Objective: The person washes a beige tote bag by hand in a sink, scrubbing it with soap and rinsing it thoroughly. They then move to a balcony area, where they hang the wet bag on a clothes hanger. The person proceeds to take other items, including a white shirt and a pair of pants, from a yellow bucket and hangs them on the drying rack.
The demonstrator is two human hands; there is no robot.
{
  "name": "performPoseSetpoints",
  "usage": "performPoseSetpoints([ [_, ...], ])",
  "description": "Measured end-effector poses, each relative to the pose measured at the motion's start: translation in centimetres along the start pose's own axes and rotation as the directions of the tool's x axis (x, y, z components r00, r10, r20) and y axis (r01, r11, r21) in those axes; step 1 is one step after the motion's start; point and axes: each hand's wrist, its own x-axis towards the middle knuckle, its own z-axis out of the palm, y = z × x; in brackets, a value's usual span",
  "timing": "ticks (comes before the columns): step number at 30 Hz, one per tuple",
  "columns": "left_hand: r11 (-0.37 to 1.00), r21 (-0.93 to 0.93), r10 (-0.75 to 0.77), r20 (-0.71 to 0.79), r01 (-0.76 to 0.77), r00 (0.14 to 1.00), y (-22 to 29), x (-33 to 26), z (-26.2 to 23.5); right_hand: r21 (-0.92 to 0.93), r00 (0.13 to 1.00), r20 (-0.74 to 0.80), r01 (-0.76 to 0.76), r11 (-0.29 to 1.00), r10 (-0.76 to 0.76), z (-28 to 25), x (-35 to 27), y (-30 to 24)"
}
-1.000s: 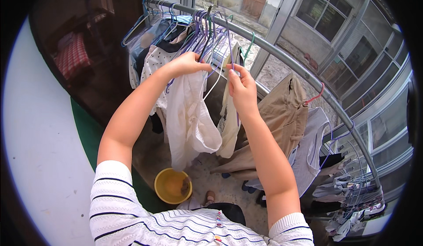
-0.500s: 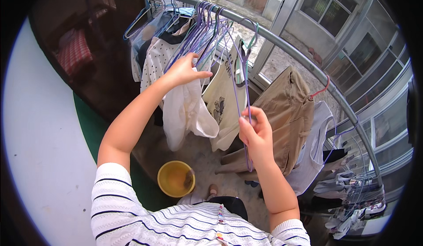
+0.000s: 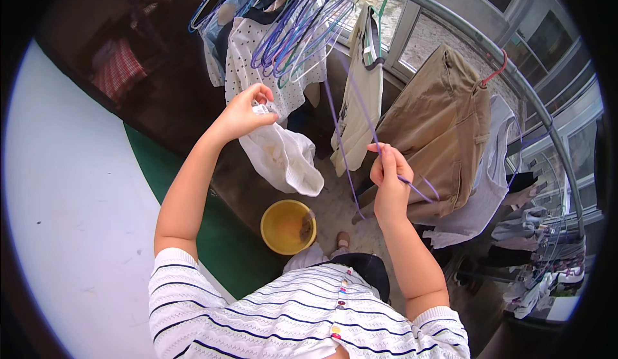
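My left hand [image 3: 248,113] is closed around the top of a white garment [image 3: 283,159], which hangs down from it in loose folds; a small label shows at the fingers. My right hand [image 3: 391,172] pinches a thin purple clothes hanger [image 3: 338,131] by its wire. The hanger is tilted and partly blurred, and its wires spread to both sides of the fingers. Beyond the left hand is a bunch of purple and blue hangers [image 3: 296,31] in front of a white dotted shirt [image 3: 232,63]. Nearest the right hand hang brown trousers [image 3: 438,127].
A curved metal rail [image 3: 444,15] carries the clothes, including a cream garment [image 3: 357,95] and a grey top [image 3: 479,195]. Below, a yellow bucket [image 3: 273,227] stands on the floor. A white surface [image 3: 77,230] is at left; more laundry [image 3: 534,249] hangs at right.
My left hand has drawn the white garment down, away from the bunched hangers. The purple hanger in my right hand has turned and tilted. The view has shifted too.
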Motion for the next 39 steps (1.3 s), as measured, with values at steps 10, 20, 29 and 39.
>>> performPoseSetpoints([
  [10,0.998,-0.052,-0.025,0.134,0.032,0.991,7.8,-3.9,1.4,0.444,0.933,0.239,0.142,0.885,-0.269,2.6,-3.5,0.0],
  [20,0.969,-0.242,0.055,0.059,-0.04,0.997,9.9,-7.9,0.0,-0.133,0.909,0.402,-0.065,0.989,0.114,-8.3,-5.0,-3.1],
  [29,0.918,0.181,0.321,0.19,-0.354,0.928,14.6,-11.4,7.6,-0.518,0.885,0.367,-0.06,0.853,0.285,-16.0,-8.8,-15.9],
  [39,0.842,0.063,0.507,0.248,-0.536,0.825,19.3,-10.7,16.5,-0.717,0.906,0.184,-0.141,0.682,0.381,-26.7,-14.4,-15.5],
])
